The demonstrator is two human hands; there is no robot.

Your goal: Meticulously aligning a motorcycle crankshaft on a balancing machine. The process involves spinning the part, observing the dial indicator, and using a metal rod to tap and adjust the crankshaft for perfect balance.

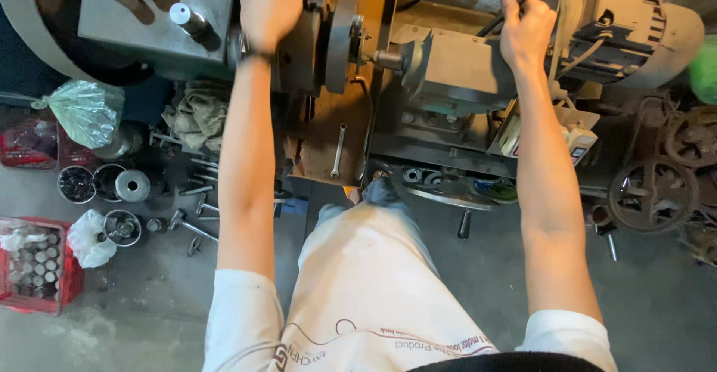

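On the grey concrete floor to my left I see a red plastic crate packed with metal cylinders, round metal tins just beside it, a knotted green plastic bag and loose steel bolts. A silver open-ended wrench lies on a brown board; rusty gear wheels sit far right.

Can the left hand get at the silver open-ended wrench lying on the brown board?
Probably yes: the left hand rests on the machine's dark chuck, and the silver open-ended wrench lies uncovered on the brown board just below.
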